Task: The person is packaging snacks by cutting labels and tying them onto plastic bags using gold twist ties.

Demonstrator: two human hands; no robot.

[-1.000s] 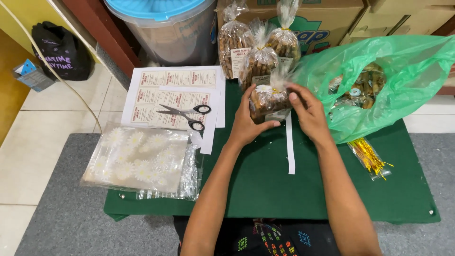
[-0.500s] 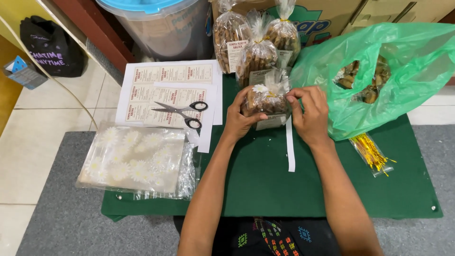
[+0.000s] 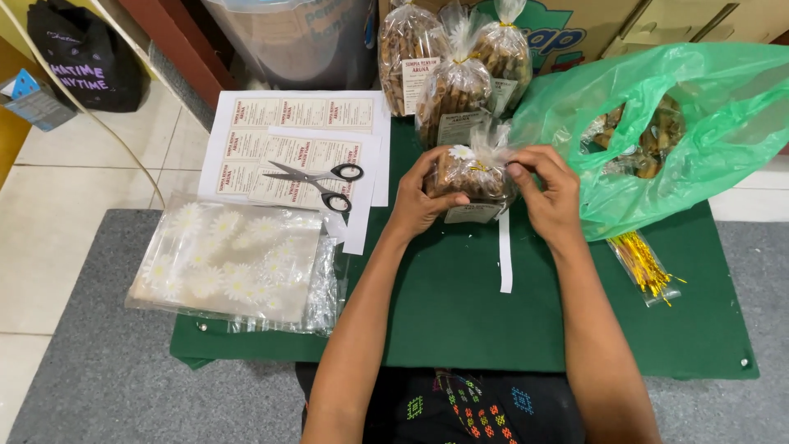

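A small clear bag of brown snacks with a white label stands on the green table, and both hands grip it. My left hand wraps its left side. My right hand pinches the gathered top, where a gold twist tie shows. Three filled, tied snack bags stand just behind it. A white paper strip lies on the table below the bag.
Scissors lie on white label sheets at the left. A stack of clear daisy-print bags sits front left. A green plastic bag holding snacks is at the right, gold twist ties below it. Cardboard boxes and a bin stand behind.
The hands and the small bag stay in about the same place. The fingers of my right hand have shifted at the bag's gathered top. The camera view has tilted slightly.
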